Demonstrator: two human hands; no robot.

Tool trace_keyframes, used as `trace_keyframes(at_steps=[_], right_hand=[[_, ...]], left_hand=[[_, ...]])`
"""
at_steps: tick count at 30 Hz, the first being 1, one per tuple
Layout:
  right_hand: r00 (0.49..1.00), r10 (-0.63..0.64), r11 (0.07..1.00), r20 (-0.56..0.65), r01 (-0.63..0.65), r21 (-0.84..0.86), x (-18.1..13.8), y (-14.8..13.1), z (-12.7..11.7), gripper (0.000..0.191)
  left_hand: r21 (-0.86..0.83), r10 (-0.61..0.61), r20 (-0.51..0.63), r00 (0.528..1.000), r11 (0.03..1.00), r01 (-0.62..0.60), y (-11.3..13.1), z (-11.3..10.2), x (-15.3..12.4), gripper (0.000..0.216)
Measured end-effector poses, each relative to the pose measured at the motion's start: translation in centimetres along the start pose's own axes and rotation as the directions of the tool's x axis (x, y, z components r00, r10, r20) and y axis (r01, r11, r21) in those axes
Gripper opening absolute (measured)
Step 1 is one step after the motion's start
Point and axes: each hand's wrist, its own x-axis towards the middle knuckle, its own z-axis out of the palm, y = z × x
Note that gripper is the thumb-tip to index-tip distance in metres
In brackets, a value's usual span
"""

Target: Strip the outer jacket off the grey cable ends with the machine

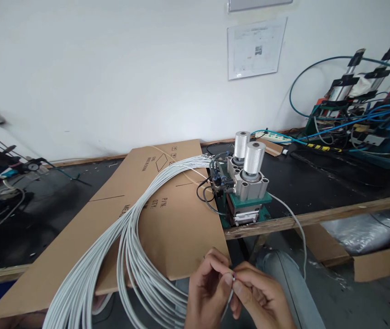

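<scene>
Cable end: grey cable (228,307) with its tip pinched between the two hands, in front of the bench edge, above the person's lap; fine detail at the tip too small to read.
Left hand (207,285): thumb and forefinger grasping the cable tip.
Right hand (258,290): thumb and fingers grasping the same cable, just beside the left fingertips.
Cable bundle (132,218): many grey cables, curving over the carton and hanging off its near edge.
Flattened carton (195,228): printed cardboard, lying on the black bench (304,192), overhanging the front.
Pneumatic fixture (250,187): right of the carton, two knurled cylinders upright.
Power strip (273,136): behind the fixture, near the wall.
</scene>
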Motion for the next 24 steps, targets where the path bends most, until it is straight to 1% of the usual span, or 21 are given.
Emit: trace_keyframes(at_steps=[3, 7, 11, 15, 17, 20, 24], right_hand=[[1.0, 0.001, 1.0, 0.008, -0.001, -0.013, 0.0, 0.2, -0.1, 0.032], [1.0, -0.011, 1.0, 0.015, 0.011, -0.023, 0.0, 0.3, -0.2, 0.032], [0.999, -0.017, 0.999, 0.032, 0.018, -0.027, 0.1, 0.2, -0.2, 0.031], [0.998, -0.034, 0.999, 0.051, 0.035, -0.023, 0.3, 0.2, -0.1, 0.032], [0.997, -0.051, 0.999, 0.052, 0.051, -0.011, 0.4, 0.4, -0.1, 0.031], [0.997, -0.059, 0.998, 0.043, 0.058, 0.015, 0.4, 0.6, 0.1, 0.03], [0.999, -0.047, 0.999, 0.005, 0.047, 0.018, 0.1, 0.6, 0.4, 0.031]], left_hand=[[-0.025, 0.003, 0.048, 0.999, 1.0, -0.001, -0.2, -0.3, 0.1, 0.018], [-0.03, -0.008, 0.066, 0.998, 0.999, 0.01, -0.3, -0.5, 0.0, 0.017], [0.064, 0.018, 0.031, 0.999, 0.998, -0.02, 0.1, -0.6, 0.2, 0.021], [0.163, 0.109, 0.042, 0.993, 0.98, -0.114, 0.8, -0.5, 0.7, 0.027], [0.176, 0.136, 0.057, 0.989, 0.974, -0.144, 0.9, -0.5, 0.9, 0.03], [0.167, 0.128, 0.062, 0.99, 0.976, -0.137, 0.7, -0.7, 0.8, 0.026], [0.147, 0.161, 0.021, 0.987, 0.976, -0.163, 0.1, -0.7, 0.4, 0.02]])
